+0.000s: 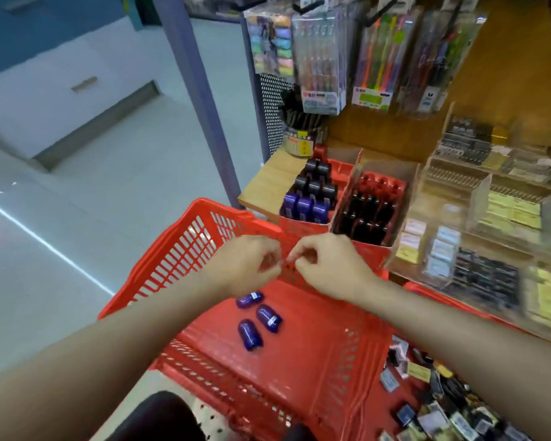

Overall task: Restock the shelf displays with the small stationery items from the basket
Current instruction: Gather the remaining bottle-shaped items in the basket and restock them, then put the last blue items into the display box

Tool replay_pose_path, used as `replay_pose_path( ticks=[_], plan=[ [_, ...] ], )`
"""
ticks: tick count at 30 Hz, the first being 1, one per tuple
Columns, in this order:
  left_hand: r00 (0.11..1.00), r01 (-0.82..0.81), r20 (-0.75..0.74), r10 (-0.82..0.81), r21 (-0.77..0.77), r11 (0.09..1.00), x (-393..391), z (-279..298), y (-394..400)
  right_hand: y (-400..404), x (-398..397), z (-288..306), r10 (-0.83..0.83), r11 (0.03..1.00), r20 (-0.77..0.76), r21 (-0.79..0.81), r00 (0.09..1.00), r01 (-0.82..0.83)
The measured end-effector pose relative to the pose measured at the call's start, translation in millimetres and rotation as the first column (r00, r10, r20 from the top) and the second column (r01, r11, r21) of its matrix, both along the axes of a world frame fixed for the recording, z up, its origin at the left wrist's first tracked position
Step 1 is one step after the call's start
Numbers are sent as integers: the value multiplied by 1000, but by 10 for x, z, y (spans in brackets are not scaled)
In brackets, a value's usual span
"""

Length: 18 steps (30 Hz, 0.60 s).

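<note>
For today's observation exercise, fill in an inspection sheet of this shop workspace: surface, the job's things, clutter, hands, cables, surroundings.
Surface: wooden shelf carrying two red display boxes side by side.
Job's things: red basket with three purple items lying loose on its floor; left display box holds black and purple items; right display box holds black and red ones.
Clutter: heap of small mixed packets to the right of the basket.
Hands: left hand and right hand meet above the basket, fingers curled; whatever they pinch is too small to tell.
Cables: nothing seen.
Surroundings: hanging pen packs, pen cup, clear trays, pale floor.
</note>
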<state>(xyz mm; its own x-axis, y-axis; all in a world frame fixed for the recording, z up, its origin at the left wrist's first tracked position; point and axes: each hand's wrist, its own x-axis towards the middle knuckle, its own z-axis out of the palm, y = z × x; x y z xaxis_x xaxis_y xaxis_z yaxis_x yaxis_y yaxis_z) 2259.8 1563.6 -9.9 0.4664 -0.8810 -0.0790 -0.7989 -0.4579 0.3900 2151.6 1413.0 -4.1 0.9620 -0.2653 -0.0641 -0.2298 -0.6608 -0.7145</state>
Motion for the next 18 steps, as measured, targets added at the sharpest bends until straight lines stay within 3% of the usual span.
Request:
replay_pose_path(
  ticks=[4, 7, 10, 14, 18],
  plan=[
    [989, -65, -95, 117, 428, 901, 74, -588, 493, 364, 134, -768, -27, 999, -370, 16, 928, 35],
    [958, -96, -177, 225, 541, 835, 152, -1111, 689, 535, 216, -1312, -39, 999, -518, -19, 854, 35],
    [955, -61, -203, 214, 575, 816, 162, -1620, 757, 636, 334, -1814, -60, 997, -569, -67, 820, 27],
    [986, 142, -148, -72, 541, 829, 148, -2179, 669, 722, 439, -2404, -84, 989, -564, -147, 821, 0],
    [916, 358, -54, -397, 551, 753, 147, -2517, 620, 756, 425, -2739, -77, 967, -552, -246, 831, -74]
  ],
)
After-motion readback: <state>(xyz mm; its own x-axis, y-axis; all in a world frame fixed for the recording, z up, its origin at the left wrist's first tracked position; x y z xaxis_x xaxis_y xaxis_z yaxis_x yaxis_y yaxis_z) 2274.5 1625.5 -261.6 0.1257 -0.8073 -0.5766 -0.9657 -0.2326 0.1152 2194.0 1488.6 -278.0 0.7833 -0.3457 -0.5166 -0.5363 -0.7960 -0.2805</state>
